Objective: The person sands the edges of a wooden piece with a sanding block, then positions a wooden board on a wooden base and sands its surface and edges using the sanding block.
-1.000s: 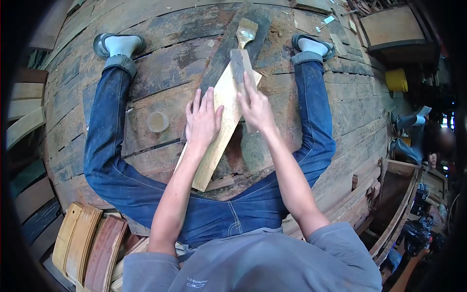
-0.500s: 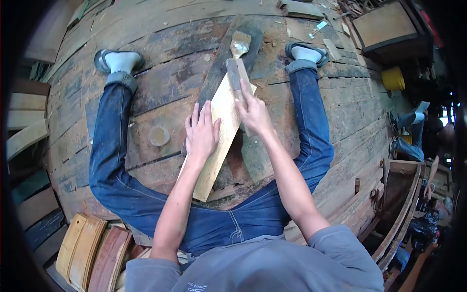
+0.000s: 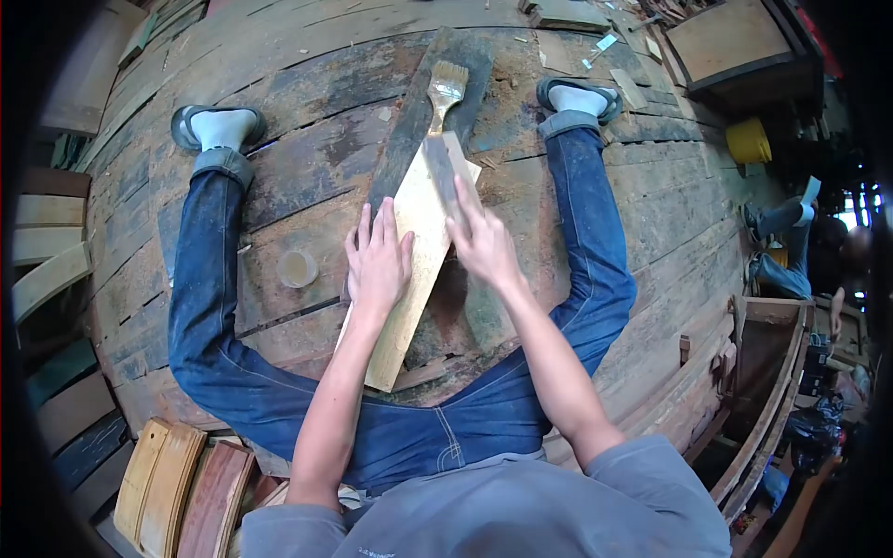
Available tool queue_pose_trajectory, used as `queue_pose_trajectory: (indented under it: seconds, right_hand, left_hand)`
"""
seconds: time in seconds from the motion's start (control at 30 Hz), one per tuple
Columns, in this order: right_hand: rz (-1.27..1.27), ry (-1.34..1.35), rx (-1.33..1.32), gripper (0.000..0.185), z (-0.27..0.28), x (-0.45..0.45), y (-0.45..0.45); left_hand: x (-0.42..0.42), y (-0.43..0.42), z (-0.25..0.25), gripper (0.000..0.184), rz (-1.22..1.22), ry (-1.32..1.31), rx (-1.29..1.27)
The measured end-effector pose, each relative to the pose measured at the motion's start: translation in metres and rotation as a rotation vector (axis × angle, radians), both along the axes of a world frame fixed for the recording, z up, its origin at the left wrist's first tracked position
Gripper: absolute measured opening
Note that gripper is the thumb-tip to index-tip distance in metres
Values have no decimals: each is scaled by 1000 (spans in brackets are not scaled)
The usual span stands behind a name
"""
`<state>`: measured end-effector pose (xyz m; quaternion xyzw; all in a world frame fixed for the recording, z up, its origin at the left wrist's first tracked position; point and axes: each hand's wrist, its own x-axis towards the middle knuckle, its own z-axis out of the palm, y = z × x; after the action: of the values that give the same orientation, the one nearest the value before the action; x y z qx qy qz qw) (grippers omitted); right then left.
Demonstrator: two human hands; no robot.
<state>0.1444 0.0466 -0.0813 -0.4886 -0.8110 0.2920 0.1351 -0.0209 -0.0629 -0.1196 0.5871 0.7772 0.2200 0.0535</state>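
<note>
A pale wooden board [image 3: 406,312] lies slanted between my legs, its far part over a dark plank [image 3: 398,156]. My left hand [image 3: 379,259] presses flat on the board's left side, fingers stretched forward and thumb apart. In my right hand [image 3: 486,246] is a rectangular block [image 3: 443,167] with a grey face and a paler wooden side, like a sanding block. It lies over the far end of the board; its underside is hidden. Just beyond the block, a paintbrush [image 3: 447,86] with a broad bristle head rests on the dark plank.
A small round cup [image 3: 298,269] stands on the plank floor left of the board. Curved wooden pieces [image 3: 167,484] are stacked at lower left. A yellow bucket [image 3: 749,141] sits at right, near another person's leg [image 3: 786,274]. A wooden frame [image 3: 772,391] stands at lower right.
My right hand has drawn the block a little back toward me along the board, uncovering more of the brush handle. My left hand stays on the board. The view has shifted slightly.
</note>
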Motion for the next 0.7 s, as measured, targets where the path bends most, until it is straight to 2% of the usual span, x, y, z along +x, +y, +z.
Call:
queue_pose_trajectory:
  seconds: [0.17, 0.33, 0.47, 0.6, 0.7]
  right_hand:
    - [-30, 57, 27, 72, -9, -18, 27]
    - [18, 155, 110, 72, -13, 12, -50]
    - [47, 135, 115, 72, -10, 24, -62]
    - [17, 85, 72, 72, -5, -1, -17]
    - [-19, 86, -70, 70, -4, -22, 17]
  left_hand:
    - [1, 2, 6, 62, 3, 11, -25]
    - [1, 1, 3, 62, 3, 14, -27]
    - [-1, 3, 0, 62, 9, 13, 2]
    - [-2, 2, 1, 62, -6, -12, -4]
    - [-1, 2, 1, 62, -2, -1, -14]
